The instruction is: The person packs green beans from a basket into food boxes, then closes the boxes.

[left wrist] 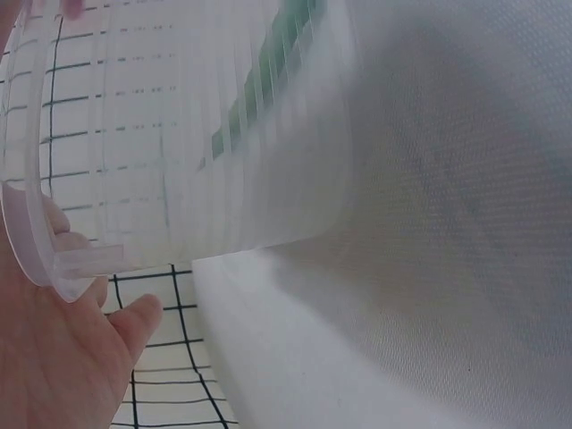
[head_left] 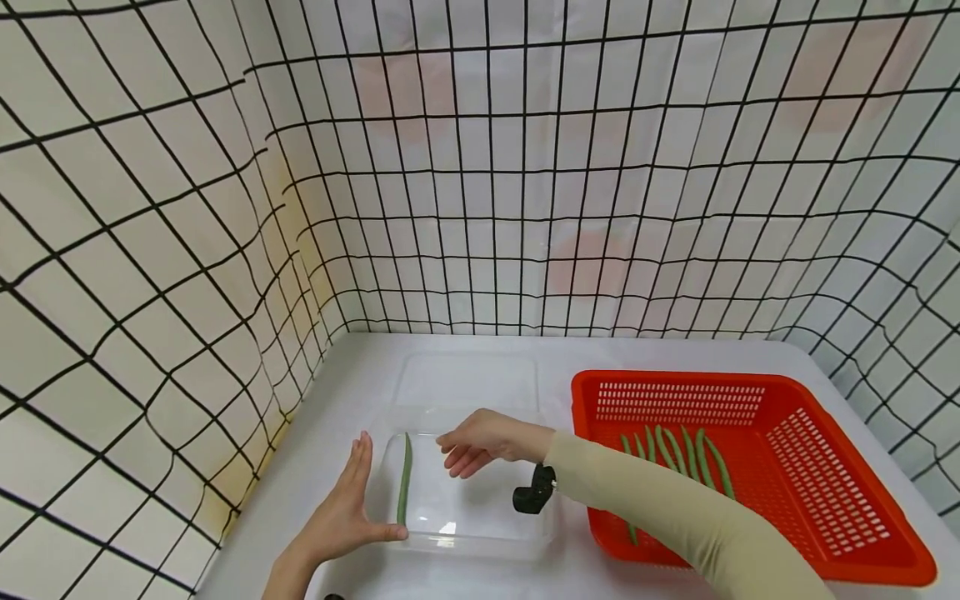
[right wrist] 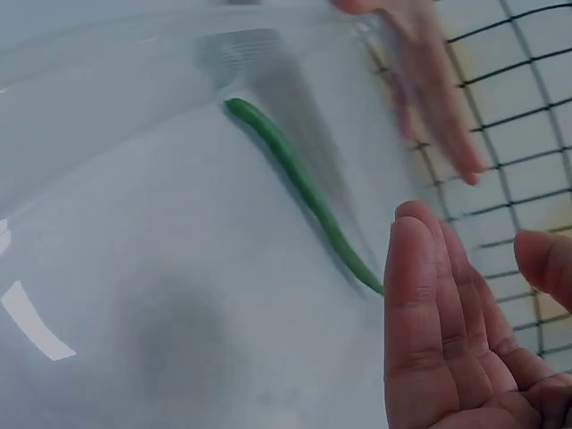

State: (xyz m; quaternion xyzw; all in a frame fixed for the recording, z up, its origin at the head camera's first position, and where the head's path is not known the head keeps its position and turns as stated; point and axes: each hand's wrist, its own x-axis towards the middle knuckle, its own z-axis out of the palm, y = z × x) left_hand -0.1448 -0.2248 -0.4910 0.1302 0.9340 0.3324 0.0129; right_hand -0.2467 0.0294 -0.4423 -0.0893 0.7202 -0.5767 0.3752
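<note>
A single green bean (head_left: 405, 479) lies along the left side inside a clear plastic container (head_left: 480, 542). My left hand (head_left: 341, 504) is at the container's left side, thumb at the front corner and fingers stretched along the wall. In the left wrist view that hand (left wrist: 67, 331) is right at the container's rim, with the bean showing through the ribbed wall. Over the container hovers my right hand (head_left: 483, 442), holding nothing. The right wrist view shows its straight fingers (right wrist: 416, 304) beside one end of the bean (right wrist: 304, 183).
On the right stands a red perforated basket (head_left: 840, 492) with several green beans (head_left: 692, 454) in it; my right sleeve (head_left: 652, 500) crosses over its front left. A clear lid (head_left: 465, 379) lies behind the container. Black wire mesh (head_left: 525, 217) surrounds the white table (head_left: 345, 375).
</note>
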